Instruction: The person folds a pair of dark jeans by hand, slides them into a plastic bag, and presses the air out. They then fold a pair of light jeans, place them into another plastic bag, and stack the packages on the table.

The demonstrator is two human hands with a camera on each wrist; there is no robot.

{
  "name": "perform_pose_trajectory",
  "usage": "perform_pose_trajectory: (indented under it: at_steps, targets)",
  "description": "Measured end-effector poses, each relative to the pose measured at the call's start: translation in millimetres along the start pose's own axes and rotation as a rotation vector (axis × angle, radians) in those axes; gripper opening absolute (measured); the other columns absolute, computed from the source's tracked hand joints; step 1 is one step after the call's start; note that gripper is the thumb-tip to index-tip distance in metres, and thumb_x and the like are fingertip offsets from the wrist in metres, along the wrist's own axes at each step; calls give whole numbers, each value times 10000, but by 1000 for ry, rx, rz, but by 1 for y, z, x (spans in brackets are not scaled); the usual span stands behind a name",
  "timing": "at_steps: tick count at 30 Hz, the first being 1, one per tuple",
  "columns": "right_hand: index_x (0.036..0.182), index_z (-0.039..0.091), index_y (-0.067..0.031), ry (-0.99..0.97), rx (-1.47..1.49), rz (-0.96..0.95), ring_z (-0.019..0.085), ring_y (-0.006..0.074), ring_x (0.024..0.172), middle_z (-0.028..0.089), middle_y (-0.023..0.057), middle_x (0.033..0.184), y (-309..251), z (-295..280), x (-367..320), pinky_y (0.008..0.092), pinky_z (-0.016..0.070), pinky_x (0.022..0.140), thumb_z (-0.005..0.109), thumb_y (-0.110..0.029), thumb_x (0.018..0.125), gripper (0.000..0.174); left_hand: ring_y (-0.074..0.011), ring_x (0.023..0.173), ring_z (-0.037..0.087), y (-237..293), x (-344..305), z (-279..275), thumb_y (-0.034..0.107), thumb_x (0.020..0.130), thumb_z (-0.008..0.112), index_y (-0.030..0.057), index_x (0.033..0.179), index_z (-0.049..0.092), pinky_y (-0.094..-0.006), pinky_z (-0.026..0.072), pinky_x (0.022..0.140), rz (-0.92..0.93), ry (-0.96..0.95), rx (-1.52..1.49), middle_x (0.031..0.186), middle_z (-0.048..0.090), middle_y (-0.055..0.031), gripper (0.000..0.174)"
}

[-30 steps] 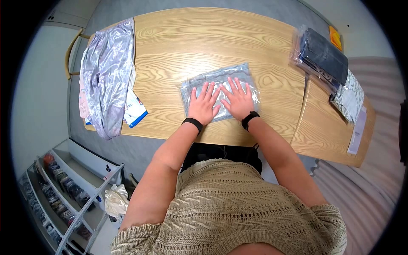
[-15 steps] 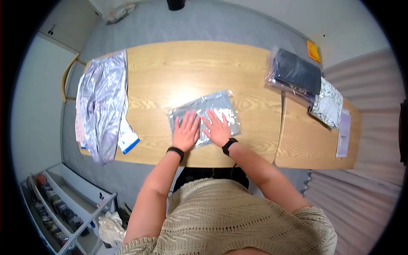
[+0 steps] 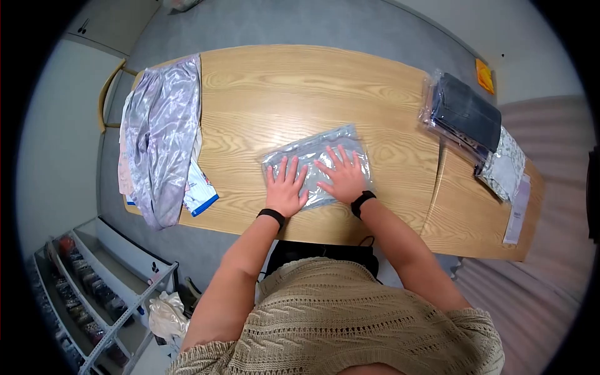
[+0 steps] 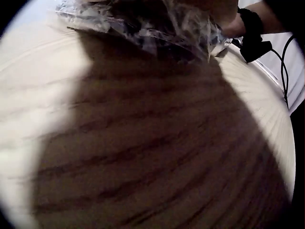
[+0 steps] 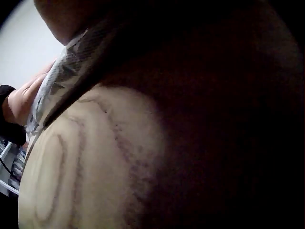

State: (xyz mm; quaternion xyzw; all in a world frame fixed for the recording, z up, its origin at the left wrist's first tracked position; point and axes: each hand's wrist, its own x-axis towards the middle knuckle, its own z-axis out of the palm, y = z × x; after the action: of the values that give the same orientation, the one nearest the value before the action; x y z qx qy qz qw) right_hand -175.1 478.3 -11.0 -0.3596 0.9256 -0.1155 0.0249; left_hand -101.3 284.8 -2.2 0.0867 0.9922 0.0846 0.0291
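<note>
A flat, clear plastic bag (image 3: 306, 150) with a folded grey garment inside lies at a slant near the front edge of the wooden table (image 3: 300, 87). My left hand (image 3: 286, 190) rests palm down on its left half, fingers spread. On the right half lies my right hand (image 3: 342, 178), also flat with spread fingers. Both wrists wear black bands. Crinkled plastic (image 4: 186, 28) shows at the top of the left wrist view, above shaded wood grain. The right wrist view is mostly dark, with the bag's edge (image 5: 62, 81) at upper left.
Shiny lilac-grey trousers (image 3: 162, 119) drape over the table's left end, atop a white garment with blue trim (image 3: 201, 195). At the right lie a bagged dark garment (image 3: 465, 115), a patterned package (image 3: 505, 164) and a pale lilac strip (image 3: 517, 215). A shelf rack (image 3: 119, 312) stands lower left.
The head view tilted and shifted, so the whole scene moves within it. Both hands stay spread flat on the bag.
</note>
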Motion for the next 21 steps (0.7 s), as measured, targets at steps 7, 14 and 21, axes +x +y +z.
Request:
perform_pose_trajectory:
  at_steps: [7, 14, 21]
  targets:
    - [1331, 412, -353, -43, -49, -7, 229, 313, 1340, 274, 75, 1455, 2, 0, 0, 581, 197, 1033, 519, -565, 807, 576, -350, 1332, 233, 0, 1, -1, 359, 754, 569, 159, 1326, 425, -628, 188, 1008, 5, -22, -14, 1437, 293, -132, 623]
    - [1333, 423, -305, -104, 339, 76, 205, 319, 1355, 285, 108, 1449, 8, -27, -4, 514, 146, 1084, 622, -307, 777, 591, -356, 1336, 220, 2, 0, -1, 365, 758, 566, 149, 1327, 421, -625, 159, 1022, -1, -8, -29, 1440, 287, -136, 625]
    - [1052, 638, -131, 310, 413, 477, 432, 362, 1175, 512, 175, 1231, 43, -17, -53, 431, 350, 981, 587, -83, 756, 304, -323, 1341, 230, -4, 2, -4, 329, 830, 525, 141, 1311, 439, -576, 164, 1049, 16, 32, -74, 1443, 286, -125, 523]
